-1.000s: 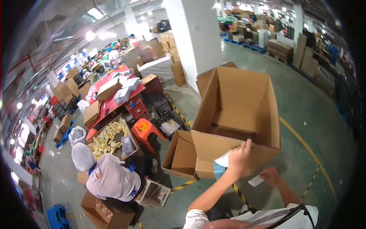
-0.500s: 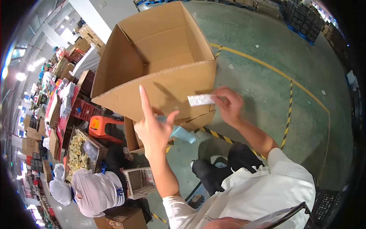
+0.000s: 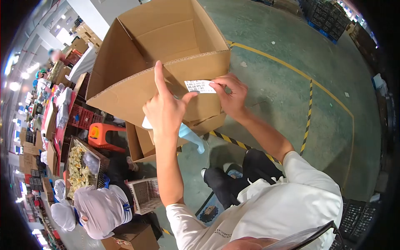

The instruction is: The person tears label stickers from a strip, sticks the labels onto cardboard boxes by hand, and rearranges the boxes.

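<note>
My right hand [image 3: 233, 93] pinches the right end of a white printed label [image 3: 200, 86] in front of the near wall of a large open cardboard box [image 3: 125, 89]. My left hand [image 3: 164, 110] has its index finger stretched up along that wall and its thumb out, with the thumb tip by the label's lower left edge. A light blue paper strip [image 3: 191, 139] hangs from behind the left hand, apparently held by its curled fingers, which are hidden. Whether the label touches the cardboard, I cannot tell.
Under the large box stands a smaller open carton [image 3: 143, 143]. To the left are an orange stool [image 3: 104, 135], a crate of yellowish items [image 3: 81, 166], a pale plastic crate [image 3: 143, 193] and a bent-over person [image 3: 102, 208]. Yellow-black tape [image 3: 307, 116] marks the green floor.
My right hand has moved left with the label, bringing it nearer my left thumb and turning its print into view. The left hand stays pointing up, and the blue strip has swung slightly.
</note>
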Motion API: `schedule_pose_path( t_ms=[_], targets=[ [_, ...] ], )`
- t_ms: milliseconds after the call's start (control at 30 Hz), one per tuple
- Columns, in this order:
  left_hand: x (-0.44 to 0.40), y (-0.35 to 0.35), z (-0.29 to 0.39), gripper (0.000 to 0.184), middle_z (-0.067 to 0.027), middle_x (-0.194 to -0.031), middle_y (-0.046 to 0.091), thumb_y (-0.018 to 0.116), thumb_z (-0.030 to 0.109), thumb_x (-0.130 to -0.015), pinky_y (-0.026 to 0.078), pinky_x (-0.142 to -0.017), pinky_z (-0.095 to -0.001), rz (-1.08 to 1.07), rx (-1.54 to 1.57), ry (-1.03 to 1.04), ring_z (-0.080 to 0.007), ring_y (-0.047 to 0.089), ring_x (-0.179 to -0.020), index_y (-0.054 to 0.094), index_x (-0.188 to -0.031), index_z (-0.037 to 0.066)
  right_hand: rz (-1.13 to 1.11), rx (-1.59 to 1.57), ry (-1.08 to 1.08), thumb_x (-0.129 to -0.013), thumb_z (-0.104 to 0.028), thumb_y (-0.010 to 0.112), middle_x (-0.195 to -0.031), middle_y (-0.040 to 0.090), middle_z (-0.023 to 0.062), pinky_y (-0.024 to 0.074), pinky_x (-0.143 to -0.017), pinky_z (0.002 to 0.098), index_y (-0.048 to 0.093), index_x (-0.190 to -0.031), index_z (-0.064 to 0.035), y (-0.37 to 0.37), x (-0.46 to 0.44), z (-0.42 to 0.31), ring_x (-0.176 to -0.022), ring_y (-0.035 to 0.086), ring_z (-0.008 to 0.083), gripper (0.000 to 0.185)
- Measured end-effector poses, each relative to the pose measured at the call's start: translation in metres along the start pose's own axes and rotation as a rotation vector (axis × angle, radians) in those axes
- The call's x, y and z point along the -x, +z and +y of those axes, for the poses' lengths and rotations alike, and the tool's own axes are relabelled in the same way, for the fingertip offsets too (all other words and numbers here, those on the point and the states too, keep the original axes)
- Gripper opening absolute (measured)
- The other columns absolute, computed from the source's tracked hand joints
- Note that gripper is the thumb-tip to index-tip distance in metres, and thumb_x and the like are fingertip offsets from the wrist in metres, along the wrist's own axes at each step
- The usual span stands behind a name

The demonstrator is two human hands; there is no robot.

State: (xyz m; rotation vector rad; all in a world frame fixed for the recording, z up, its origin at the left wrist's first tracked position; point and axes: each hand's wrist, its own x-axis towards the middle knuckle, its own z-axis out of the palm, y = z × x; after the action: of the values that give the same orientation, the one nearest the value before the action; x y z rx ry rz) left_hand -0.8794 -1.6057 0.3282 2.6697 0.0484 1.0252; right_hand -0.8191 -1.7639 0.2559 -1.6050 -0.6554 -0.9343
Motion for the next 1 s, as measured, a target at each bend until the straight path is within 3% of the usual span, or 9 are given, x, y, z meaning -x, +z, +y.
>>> schedule_pose_path(
  t_ms=[267, 400, 467, 600, 700, 767, 867, 1000],
  targets=[
    [-0.001, 0.016, -0.005, 0.105, -0.0032, -0.052, 0.056, 0.083, 0.039, -0.050, 0.041, -0.042, -0.0317, 0.102, -0.001, 0.013, -0.0239, 0.056, -0.045, 0.031, -0.136, 0.009, 0.035, 0.047, 0.025, -0.072, -0.001, 0.070, -0.072, 0.065, 0.0076, 0.0465, -0.062, 0.0319, 0.063, -0.075, -0.0022, 0.004, 0.000, 0.001, -0.065, 0.060, 0.0227, 0.007],
    [-0.002, 0.022, -0.006, 0.103, -0.0065, -0.066, 0.063, 0.083, 0.037, -0.051, 0.042, -0.042, -0.0318, 0.130, -0.032, 0.010, -0.0243, 0.057, -0.046, 0.032, -0.135, 0.008, 0.059, 0.078, 0.017, -0.072, -0.001, 0.069, -0.072, 0.065, 0.0074, 0.0468, -0.062, 0.0318, 0.064, -0.074, -0.0032, 0.009, -0.002, 0.003, -0.066, 0.061, 0.0225, 0.006],
    [-0.002, 0.024, -0.005, 0.103, -0.0076, -0.071, 0.065, 0.083, 0.037, -0.051, 0.042, -0.042, -0.0319, 0.147, -0.061, 0.008, -0.0245, 0.058, -0.047, 0.032, -0.135, 0.008, 0.082, 0.127, -0.063, -0.070, 0.002, 0.071, -0.072, 0.064, 0.0061, 0.0448, -0.051, 0.0269, 0.066, -0.077, -0.0020, 0.011, -0.004, 0.002, -0.059, 0.056, 0.0156, 0.009],
    [-0.003, 0.022, -0.004, 0.101, -0.0089, -0.079, 0.067, 0.082, 0.036, -0.052, 0.043, -0.042, -0.0319, 0.150, -0.073, 0.005, -0.0251, 0.058, -0.048, 0.033, -0.135, 0.008, 0.087, 0.230, -0.089, -0.070, -0.001, 0.072, -0.071, 0.065, 0.0064, 0.0451, -0.050, 0.0272, 0.065, -0.077, -0.0038, 0.012, -0.010, -0.006, -0.058, 0.058, 0.0170, 0.010],
    [-0.004, 0.022, -0.004, 0.100, -0.0086, -0.082, 0.067, 0.082, 0.036, -0.052, 0.043, -0.042, -0.0320, 0.142, -0.079, -0.001, -0.0252, 0.059, -0.049, 0.033, -0.134, 0.008, 0.017, 0.353, 0.015, -0.070, -0.008, 0.074, -0.068, 0.064, 0.0063, 0.0445, -0.049, 0.0283, 0.063, -0.074, -0.0048, 0.008, -0.015, -0.017, -0.056, 0.060, 0.0187, 0.012],
    [-0.004, 0.023, -0.004, 0.099, -0.0086, -0.084, 0.068, 0.082, 0.036, -0.052, 0.044, -0.042, -0.0322, 0.136, -0.084, -0.004, -0.0253, 0.059, -0.050, 0.034, -0.133, 0.008, -0.146, 0.445, 0.270, -0.075, -0.020, 0.071, -0.065, 0.061, 0.0084, 0.0447, -0.054, 0.0401, 0.059, -0.072, -0.0069, 0.005, -0.021, -0.027, -0.061, 0.060, 0.0308, 0.018],
    [-0.005, 0.025, -0.003, 0.098, -0.0084, -0.086, 0.067, 0.083, 0.036, -0.052, 0.044, -0.043, -0.0330, 0.160, -0.081, -0.021, -0.0256, 0.060, -0.051, 0.035, -0.133, 0.009, -0.266, 0.609, 0.455, -0.076, -0.027, 0.069, -0.068, 0.062, 0.0104, 0.0440, -0.053, 0.0421, 0.059, -0.072, -0.0065, -0.010, -0.040, -0.035, -0.062, 0.060, 0.0326, 0.023],
    [-0.005, 0.019, -0.002, 0.095, -0.0052, -0.076, 0.063, 0.083, 0.034, -0.055, 0.046, -0.047, -0.0329, 0.116, -0.001, -0.049, -0.0247, 0.060, -0.054, 0.035, -0.134, 0.009, -0.358, 0.665, 0.439, -0.077, -0.029, 0.068, -0.070, 0.063, 0.0115, 0.0442, -0.054, 0.0430, 0.059, -0.073, -0.0052, -0.022, -0.037, -0.025, -0.064, 0.060, 0.0348, 0.025]
  ],
)
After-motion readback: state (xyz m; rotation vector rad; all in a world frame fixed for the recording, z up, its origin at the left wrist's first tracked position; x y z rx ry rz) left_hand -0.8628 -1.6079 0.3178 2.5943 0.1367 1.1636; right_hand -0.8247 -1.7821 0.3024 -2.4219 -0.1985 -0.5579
